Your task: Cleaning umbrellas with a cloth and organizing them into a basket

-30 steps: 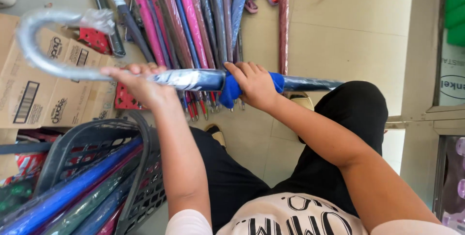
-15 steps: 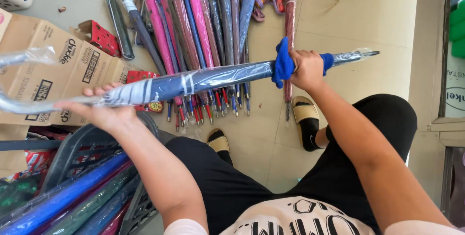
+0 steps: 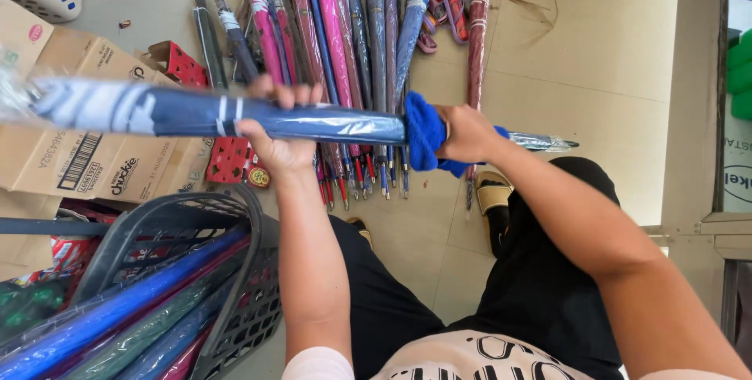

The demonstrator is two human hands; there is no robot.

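Clear plastic film sheathes the folded navy umbrella [image 3: 298, 120], which the person holds across the middle of the view, above the lap and over the row of closed umbrellas [image 3: 345, 51] lying on the tiled floor [image 3: 595, 43]. The left hand [image 3: 278, 133] is wrapped around the shaft from beneath, fingers curled over the top. The right hand [image 3: 468, 133] is clamped around it further right, pressing a blue cloth [image 3: 427, 133] against the sleeve.

The long axis runs almost level from left to right, dipping slightly at the right. The thin metal tip [image 3: 548, 143] points right, past the right hand; the handle end is at the far left edge, blurred, so its shape cannot be made out.

Several things look risky. The film is slick, so the umbrella could slip through the left grip if the cloth hand pulls hard along it. The cloth might snag or bunch the thin sleeve and tear it. The long left end hangs over the cardboard boxes [image 3: 86, 153] and could knock them if swung, or dip toward the dark basket [image 3: 235, 270] of wrapped umbrellas at near left. The pointed tip is near the person's raised knee [image 3: 583, 184] and could jab it.
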